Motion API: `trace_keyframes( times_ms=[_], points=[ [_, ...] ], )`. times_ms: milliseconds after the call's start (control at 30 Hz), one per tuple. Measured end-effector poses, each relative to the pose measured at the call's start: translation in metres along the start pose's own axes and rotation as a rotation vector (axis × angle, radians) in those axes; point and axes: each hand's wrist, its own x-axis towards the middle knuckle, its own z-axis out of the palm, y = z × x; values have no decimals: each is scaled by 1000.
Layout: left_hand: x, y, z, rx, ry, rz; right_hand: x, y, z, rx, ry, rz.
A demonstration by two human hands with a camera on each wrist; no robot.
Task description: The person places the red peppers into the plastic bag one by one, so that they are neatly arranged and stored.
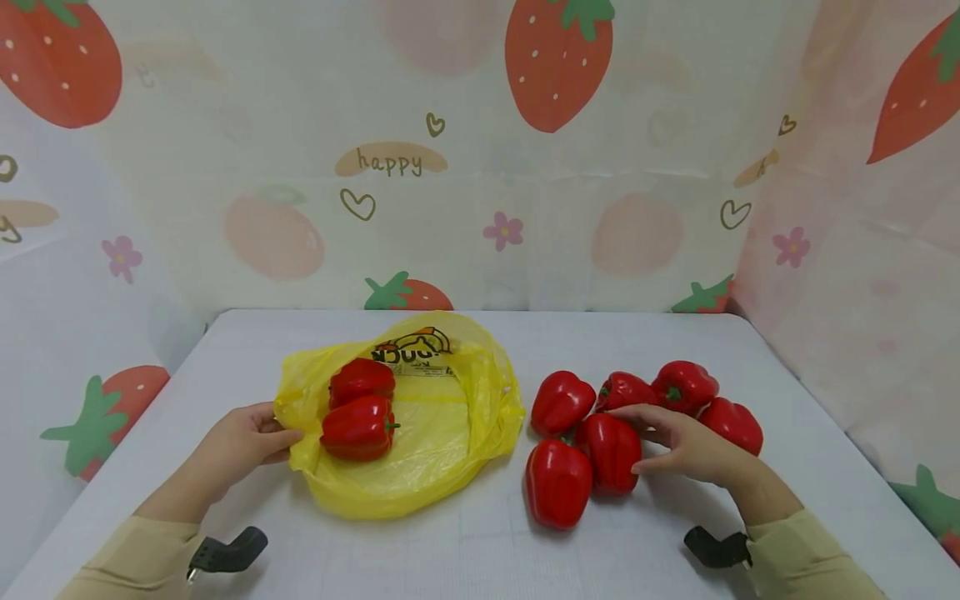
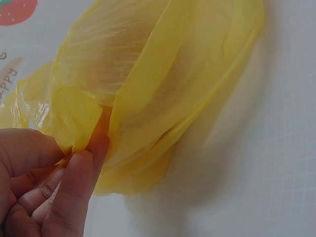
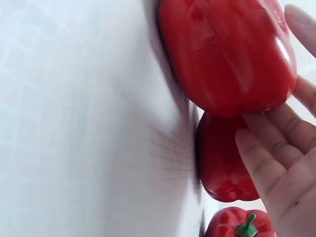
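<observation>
Two beige sleeves (image 1: 135, 558) angle in from the near corners, with a black mount (image 1: 228, 550) at the left wrist and another at the right. Slightly farther in, the near pepper (image 1: 558, 485), plump and red, lies on the white surface (image 1: 480, 558).

On the left, the forearm slants up and inward, and the left hand (image 1: 238, 446) pinches the edge of a yellow bag (image 1: 367, 503). Its thumb meets the fingers on a fold of the plastic, the other fingers bent beneath.

Across from it, the right forearm leans toward the middle, and the right hand (image 1: 686, 446) is unclenched over the middle pepper (image 1: 606, 457). Its fingers reach across the top while the thumb sits lower, by the right side; seen from that wrist, the fingers are fairly straight, laid loosely rather than wrapped tight.

Inside the bag's wide mouth, two peppers (image 1: 356, 429) lie one behind the other, toward the left side. Beyond the middle pepper, four peppers (image 1: 684, 387) spread in a loose row to the right. Farthest off hangs a pale cloth (image 1: 465, 267) printed with strawberries and hearts.
</observation>
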Motion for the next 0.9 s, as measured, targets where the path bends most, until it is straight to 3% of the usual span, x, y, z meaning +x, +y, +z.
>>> trace_keyframes(
  times_ms=[333,900],
  points=[
    [0,2,1,2,2,13,-4,4,8,63,-34,7],
    [0,3,2,8,3,8,2,2,21,-47,-52,69]
  ],
)
